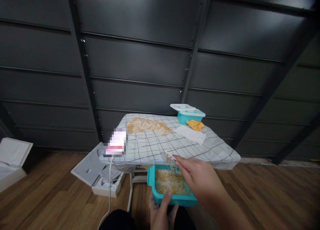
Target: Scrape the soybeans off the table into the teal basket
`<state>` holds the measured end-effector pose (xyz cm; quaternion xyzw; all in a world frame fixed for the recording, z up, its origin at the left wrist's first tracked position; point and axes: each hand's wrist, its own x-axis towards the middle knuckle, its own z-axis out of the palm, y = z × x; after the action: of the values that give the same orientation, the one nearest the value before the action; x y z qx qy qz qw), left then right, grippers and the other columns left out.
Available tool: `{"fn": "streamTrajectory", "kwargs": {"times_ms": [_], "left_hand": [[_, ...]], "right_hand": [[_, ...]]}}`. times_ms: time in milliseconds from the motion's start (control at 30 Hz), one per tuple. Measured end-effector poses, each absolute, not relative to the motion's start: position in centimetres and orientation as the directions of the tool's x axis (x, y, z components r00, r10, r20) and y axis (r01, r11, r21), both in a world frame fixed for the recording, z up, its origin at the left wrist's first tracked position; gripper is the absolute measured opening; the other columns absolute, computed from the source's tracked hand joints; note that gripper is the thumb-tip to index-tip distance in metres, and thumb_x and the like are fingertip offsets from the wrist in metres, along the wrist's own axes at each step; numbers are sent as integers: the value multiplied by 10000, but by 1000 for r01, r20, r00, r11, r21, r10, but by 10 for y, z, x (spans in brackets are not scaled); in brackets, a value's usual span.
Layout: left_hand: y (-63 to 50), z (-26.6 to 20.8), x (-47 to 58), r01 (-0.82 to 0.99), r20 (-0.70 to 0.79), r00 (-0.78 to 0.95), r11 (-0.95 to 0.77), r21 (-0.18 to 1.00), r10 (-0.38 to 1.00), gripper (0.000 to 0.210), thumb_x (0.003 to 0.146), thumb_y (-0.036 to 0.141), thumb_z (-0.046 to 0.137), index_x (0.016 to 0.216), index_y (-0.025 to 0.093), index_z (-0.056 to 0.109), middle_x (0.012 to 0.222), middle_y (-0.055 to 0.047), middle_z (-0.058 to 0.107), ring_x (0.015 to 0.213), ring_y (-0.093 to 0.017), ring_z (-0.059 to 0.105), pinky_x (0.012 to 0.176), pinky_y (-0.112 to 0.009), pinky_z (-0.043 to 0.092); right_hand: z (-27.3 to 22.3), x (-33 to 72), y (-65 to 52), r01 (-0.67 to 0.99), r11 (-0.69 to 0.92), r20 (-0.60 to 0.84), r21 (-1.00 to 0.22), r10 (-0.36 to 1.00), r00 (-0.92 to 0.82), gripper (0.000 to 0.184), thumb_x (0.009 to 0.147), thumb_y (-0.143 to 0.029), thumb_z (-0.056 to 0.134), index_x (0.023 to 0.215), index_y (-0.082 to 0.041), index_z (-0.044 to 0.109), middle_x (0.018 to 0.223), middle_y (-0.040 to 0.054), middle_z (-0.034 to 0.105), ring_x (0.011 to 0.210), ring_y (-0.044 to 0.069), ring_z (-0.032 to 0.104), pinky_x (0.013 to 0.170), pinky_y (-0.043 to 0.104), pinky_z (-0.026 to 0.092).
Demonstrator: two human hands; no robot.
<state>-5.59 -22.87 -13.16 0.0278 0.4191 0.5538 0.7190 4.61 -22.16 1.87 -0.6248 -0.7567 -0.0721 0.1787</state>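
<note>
My left hand grips the near rim of a teal plastic tray, held just below the table's front edge. The tray holds a mix of yellow grains and white grains. My right hand hovers over the tray's far right corner, pinching a small white card-like piece at the table edge. A pile of the same mixed grains lies spread on the checked tablecloth at the back left of the table.
At the table's back right stand a teal container with a white lid, an orange cloth and a white paper sheet. A blurred device with a white cable sits at the left corner. Open white boxes lie on the wooden floor.
</note>
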Motion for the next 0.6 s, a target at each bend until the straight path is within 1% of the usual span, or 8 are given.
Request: {"fn": "streamTrajectory", "kwargs": {"times_ms": [67,167,300,367,467,600], "left_hand": [[-229,-130,-58,-775,-563,61,394,494,824,431,752,194,655,1096,316,426,1148,-51,569,920,-185,619,789,-405,532],[-229,-130,-60,-777,-562,78,403,483,824,467,737,192,674,1111,309,420,1161,-58,564,920,-190,626,804,-406,531],[-229,-130,-62,-785,-562,63,389,483,825,456,736,184,675,1091,303,414,1153,-58,567,904,-192,635,797,-421,536],[-229,-130,-63,-788,-560,43,373,490,827,453,733,187,679,1086,302,418,1146,-58,575,907,-192,637,792,-422,539],[-230,-129,-66,-787,-551,6,344,512,835,493,698,204,715,1094,297,437,1107,-57,603,910,-198,644,786,-404,543],[-229,-129,-67,-771,-545,-28,329,546,838,499,668,232,740,1078,292,462,1079,-51,618,898,-201,650,758,-388,548]], "right_hand": [[14,49,-222,965,231,401,-126,902,-163,364,929,-257,390,1172,-254,661,897,58,749,743,207,705,693,308,548],[6,53,-223,969,221,479,-111,866,-142,361,923,-266,391,1141,-240,678,883,52,751,675,207,705,640,306,557],[0,58,-225,966,249,589,-73,792,-159,363,929,-258,381,1125,-209,682,893,58,750,655,206,702,631,309,566],[1,62,-226,960,275,648,-60,742,-172,363,940,-263,373,1119,-196,682,920,64,747,676,199,704,641,301,566],[9,66,-220,950,311,712,-25,672,-202,344,948,-260,386,1119,-184,674,977,70,737,768,197,704,680,295,562],[15,68,-199,923,381,735,48,612,-291,318,928,-170,419,1139,-182,657,1068,63,714,919,204,676,794,333,538]]}}
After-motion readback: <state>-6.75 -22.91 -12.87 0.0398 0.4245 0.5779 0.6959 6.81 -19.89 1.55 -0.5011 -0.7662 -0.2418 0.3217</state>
